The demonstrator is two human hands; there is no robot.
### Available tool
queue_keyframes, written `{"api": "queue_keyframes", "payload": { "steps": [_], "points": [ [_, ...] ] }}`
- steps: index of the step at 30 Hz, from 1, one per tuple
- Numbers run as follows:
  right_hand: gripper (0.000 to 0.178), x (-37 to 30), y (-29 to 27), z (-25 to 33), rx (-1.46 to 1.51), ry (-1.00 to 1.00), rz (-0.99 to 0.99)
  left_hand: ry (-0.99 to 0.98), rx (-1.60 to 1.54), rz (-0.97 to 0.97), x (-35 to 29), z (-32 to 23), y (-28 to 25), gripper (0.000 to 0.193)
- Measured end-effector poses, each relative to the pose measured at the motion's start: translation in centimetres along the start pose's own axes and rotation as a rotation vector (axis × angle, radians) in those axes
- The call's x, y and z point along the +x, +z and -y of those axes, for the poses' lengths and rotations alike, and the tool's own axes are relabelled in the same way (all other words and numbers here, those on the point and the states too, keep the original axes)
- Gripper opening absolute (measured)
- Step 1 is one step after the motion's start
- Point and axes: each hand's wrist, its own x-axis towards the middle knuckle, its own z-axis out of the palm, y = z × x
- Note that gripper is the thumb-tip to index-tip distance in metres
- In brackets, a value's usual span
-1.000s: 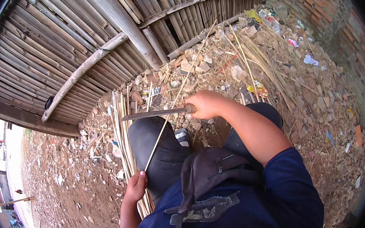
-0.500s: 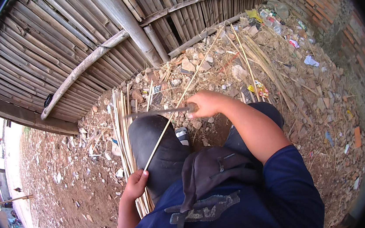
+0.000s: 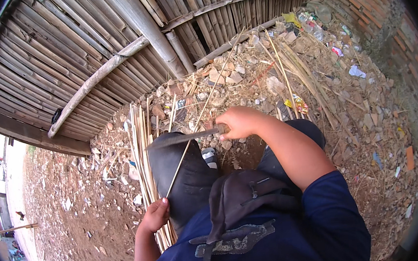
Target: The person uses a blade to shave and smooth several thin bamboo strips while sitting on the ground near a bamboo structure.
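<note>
In my right hand [image 3: 241, 122] is the handle of a long knife [image 3: 172, 140], its fingers wrapped around it. The blade points left above my left knee and lies across a thin bamboo strip [image 3: 178, 167]; I cannot tell whether the edge is cutting in. My left hand [image 3: 156, 216], beside my left thigh, pinches the strip's near end between thumb and fingers. From there the strip slants away and to the right, toward the fence. A bundle of pale bamboo strips [image 3: 145, 169] lies along the outside of my left leg, partly behind my left hand.
Ahead rises a bamboo-slat fence [image 3: 80, 52] with a thick pole [image 3: 146, 28]. A brick wall [image 3: 384, 18] stands at the right. Stones and litter cover the dirt ground [image 3: 84, 223]. More long bamboo pieces [image 3: 304, 73] lie beyond my right knee.
The knife blade has tipped slightly toward me and shows more of its flat side. The strip's far end has shifted a little to the left. My left hand stays nearly in place.
</note>
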Motion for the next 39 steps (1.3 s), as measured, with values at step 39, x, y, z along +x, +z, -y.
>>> {"api": "queue_keyframes", "payload": {
  "steps": [39],
  "points": [
    [0.033,1.5,0.3,0.5,0.022,0.123,0.076,0.31,0.665,-0.325,0.3,0.1,2.2,0.052]
  ]
}}
